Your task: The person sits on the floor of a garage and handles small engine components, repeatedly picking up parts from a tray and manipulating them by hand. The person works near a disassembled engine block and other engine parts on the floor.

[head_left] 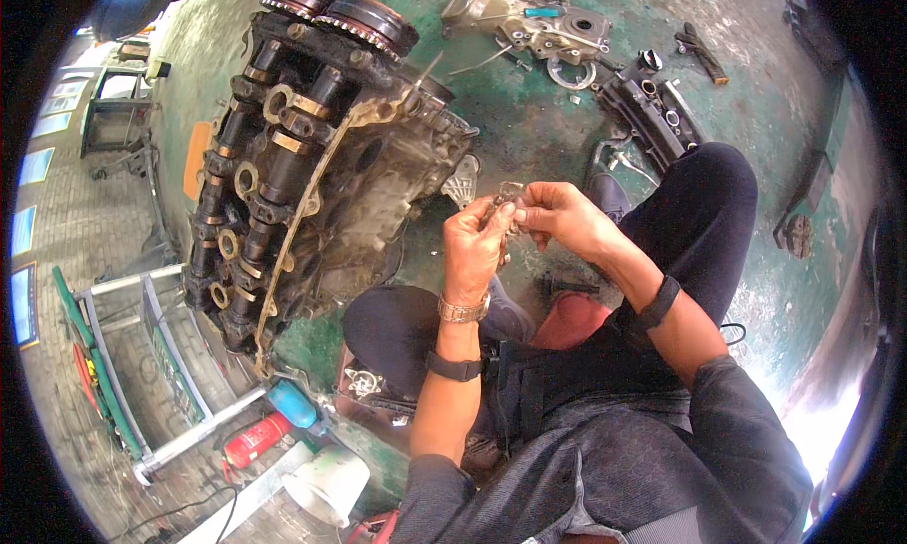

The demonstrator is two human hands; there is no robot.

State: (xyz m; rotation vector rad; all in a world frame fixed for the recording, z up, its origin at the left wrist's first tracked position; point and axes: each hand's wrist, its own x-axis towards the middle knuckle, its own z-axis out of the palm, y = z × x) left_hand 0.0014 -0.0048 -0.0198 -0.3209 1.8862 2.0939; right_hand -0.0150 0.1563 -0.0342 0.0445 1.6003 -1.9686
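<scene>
My left hand (470, 251) is closed round a small metal engine part (511, 190), dark and greasy, held upright before my knees. From the other side, the fingertips of my right hand (567, 218) pinch the same part. Fingers cover much of it, so its exact kind is hidden. Left of my hands stands a large, oily engine (350, 194) with its camshafts (283, 156) exposed and two toothed cam sprockets (367, 24) at its far end. Just beyond my left hand, a light metal bracket (461, 182) rests near the engine's side.
On the green floor ahead lie a pale metal engine cover (576, 29) and a black valve cover (652, 114). A dark bolt-like part (572, 286) is between my legs. At lower left are a metal frame (198, 414), a red fire extinguisher (257, 440) and a white bucket (331, 484).
</scene>
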